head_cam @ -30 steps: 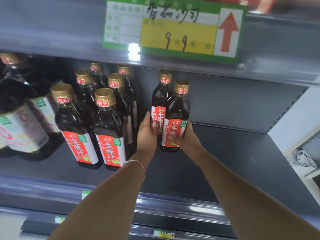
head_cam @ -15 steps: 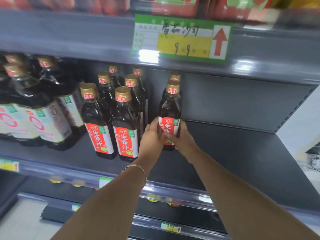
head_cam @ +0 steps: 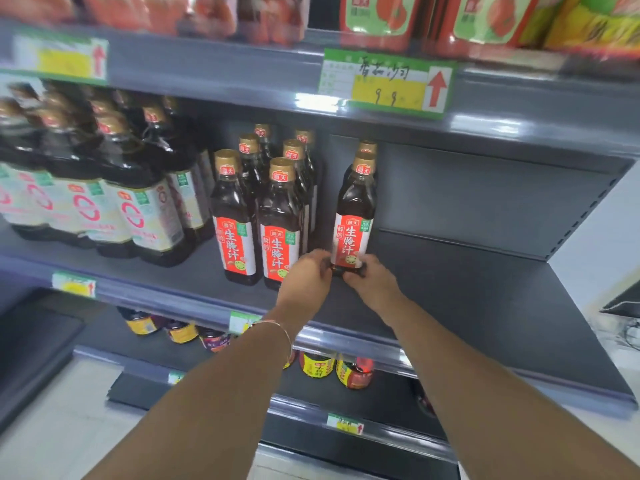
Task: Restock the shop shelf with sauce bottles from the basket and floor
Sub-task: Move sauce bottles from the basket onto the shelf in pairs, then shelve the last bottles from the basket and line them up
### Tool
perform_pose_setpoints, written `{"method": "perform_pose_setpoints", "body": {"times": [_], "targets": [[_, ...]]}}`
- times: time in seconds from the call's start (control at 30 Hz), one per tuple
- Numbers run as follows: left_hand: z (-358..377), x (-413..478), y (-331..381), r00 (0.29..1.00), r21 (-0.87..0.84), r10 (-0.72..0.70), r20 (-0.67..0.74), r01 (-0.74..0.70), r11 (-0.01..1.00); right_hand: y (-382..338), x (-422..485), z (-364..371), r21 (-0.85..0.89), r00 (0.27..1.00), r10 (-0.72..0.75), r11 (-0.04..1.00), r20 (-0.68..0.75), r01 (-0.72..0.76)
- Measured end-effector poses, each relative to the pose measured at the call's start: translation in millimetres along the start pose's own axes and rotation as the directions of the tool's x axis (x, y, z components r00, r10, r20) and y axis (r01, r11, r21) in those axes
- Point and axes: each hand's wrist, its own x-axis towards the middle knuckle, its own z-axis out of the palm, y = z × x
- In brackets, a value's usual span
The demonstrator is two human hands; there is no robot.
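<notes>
A dark sauce bottle [head_cam: 356,209] with a gold cap and red-and-white label stands upright on the grey middle shelf [head_cam: 467,282]. A second bottle of the same kind [head_cam: 367,147] stands right behind it, mostly hidden. My left hand [head_cam: 306,280] and my right hand [head_cam: 372,280] both grip the front bottle at its base, one on each side. To the left stands a group of several matching bottles [head_cam: 278,216], in two rows running to the back.
Larger dark bottles with white labels [head_cam: 138,206] fill the shelf's left part. The shelf above carries a green-yellow price tag [head_cam: 388,83] and red packets [head_cam: 377,19]. Small jars [head_cam: 318,365] sit on the lower shelf. The shelf surface right of my hands is bare.
The view has pulled back and down. My hands slid from the label to the base of the front bottle, which now stands in line in front of the rear one.
</notes>
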Motion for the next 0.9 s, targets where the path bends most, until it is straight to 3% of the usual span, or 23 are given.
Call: {"method": "perform_pose_setpoints", "body": {"times": [0.13, 0.33, 0.47, 0.67, 0.9], "targets": [[-48.7, -39.9, -23.4, 0.997, 0.226, -0.03, 0.072, 0.013, 0.974, -33.3, -35.5, 17.1, -0.174, 0.997, -0.072, 0.982, 0.011, 0.073], [-159.0, -148.3, -116.5, 0.962, 0.606, -0.261, 0.085, 0.159, 0.78, -104.4, -126.7, 101.2, -0.468, 0.944, -0.207, 0.828, 0.257, 0.309], [-227.4, -244.8, -190.3, 0.916, 0.67, -0.397, 0.052, 0.263, 0.694, -156.9, -198.0, 194.3, -0.544, 0.873, -0.266, 0.697, 0.41, 0.468], [-311.7, -370.0, -298.9, 0.832, 0.625, -0.552, -0.056, 0.461, 0.631, -227.2, -275.0, 345.4, -0.445, 0.69, -0.335, 0.571, 0.641, 0.69], [-376.2, -483.1, -425.3, 0.618, 0.56, -0.764, -0.184, 0.705, 0.436, -281.1, -325.8, 522.8, -0.303, 0.498, -0.312, 0.504, 0.809, 0.809]]}}
